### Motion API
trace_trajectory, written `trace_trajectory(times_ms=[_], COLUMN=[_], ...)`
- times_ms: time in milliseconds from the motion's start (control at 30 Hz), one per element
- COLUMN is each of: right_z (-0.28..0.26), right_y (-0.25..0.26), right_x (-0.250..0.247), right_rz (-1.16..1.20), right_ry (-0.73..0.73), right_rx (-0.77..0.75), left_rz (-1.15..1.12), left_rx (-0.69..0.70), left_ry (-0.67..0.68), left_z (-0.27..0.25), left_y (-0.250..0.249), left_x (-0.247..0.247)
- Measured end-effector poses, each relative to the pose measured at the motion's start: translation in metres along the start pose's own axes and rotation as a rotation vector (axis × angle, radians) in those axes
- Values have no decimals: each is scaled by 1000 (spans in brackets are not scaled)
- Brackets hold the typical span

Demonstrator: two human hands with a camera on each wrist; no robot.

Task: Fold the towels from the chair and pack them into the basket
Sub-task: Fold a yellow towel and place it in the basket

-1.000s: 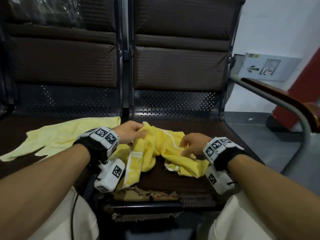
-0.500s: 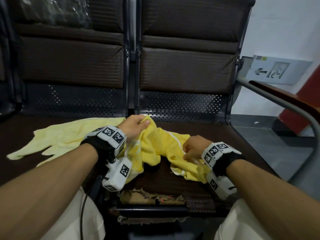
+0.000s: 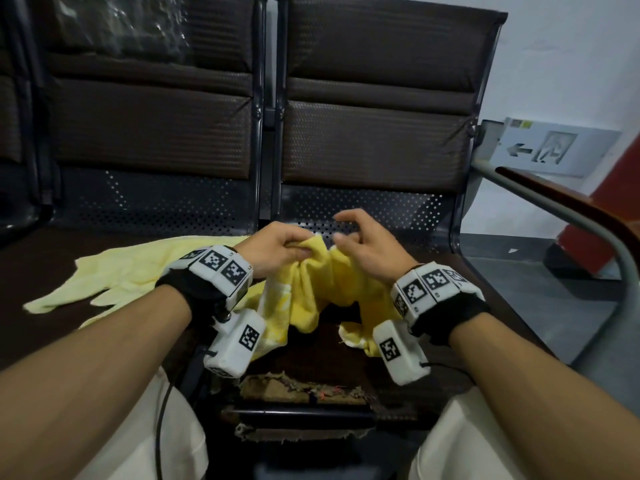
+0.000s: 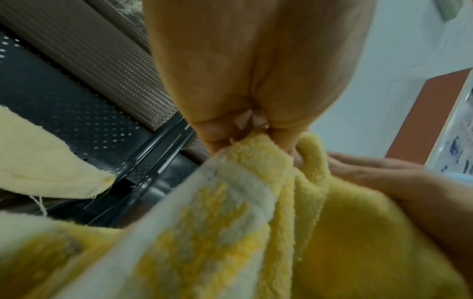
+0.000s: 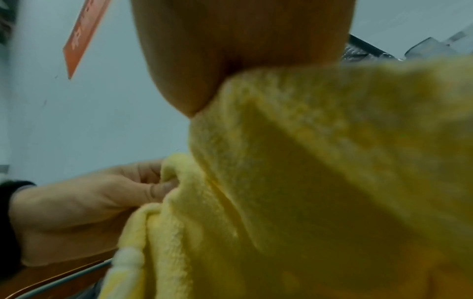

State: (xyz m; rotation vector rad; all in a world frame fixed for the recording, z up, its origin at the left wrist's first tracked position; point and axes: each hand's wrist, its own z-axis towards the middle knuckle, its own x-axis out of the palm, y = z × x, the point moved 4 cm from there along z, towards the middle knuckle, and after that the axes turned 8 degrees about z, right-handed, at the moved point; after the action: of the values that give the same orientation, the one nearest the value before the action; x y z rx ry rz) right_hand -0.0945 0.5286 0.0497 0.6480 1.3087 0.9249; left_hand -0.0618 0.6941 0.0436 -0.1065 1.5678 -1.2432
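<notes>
The bright yellow towel (image 3: pixel 311 289) has been lifted higher, pinched by the left hand (image 3: pixel 277 247), while the right hand (image 3: pixel 363 244), now released, is spread beside it, seemingly seeking another corner.

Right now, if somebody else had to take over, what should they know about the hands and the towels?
Left hand: pinches a bunched edge of the bright yellow towel, lifted off the seat.
Right hand: fingers spread and loosely curled just beside that edge; the towel lies against its palm side, but no grip shows.
The bright yellow towel hangs crumpled over the right chair seat. The pale yellow towel lies spread, unfolded, on the left seat.
Done: nothing folded or packed.
Left: fold both towels and pack them. The basket is not in view.
</notes>
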Motion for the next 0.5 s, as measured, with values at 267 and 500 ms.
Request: trace_trajectory(times_ms=[267,500], right_z=[6,22], right_y=[4,22], right_x=[19,-20], right_rz=[51,260], right_ry=[248,-314], right_rx=[7,-154], left_rz=[0,-46], left_rx=[-58,-139], left_ry=[-80,-169], left_z=[-14,-13], left_y=[6,11], left_x=[-18,-18])
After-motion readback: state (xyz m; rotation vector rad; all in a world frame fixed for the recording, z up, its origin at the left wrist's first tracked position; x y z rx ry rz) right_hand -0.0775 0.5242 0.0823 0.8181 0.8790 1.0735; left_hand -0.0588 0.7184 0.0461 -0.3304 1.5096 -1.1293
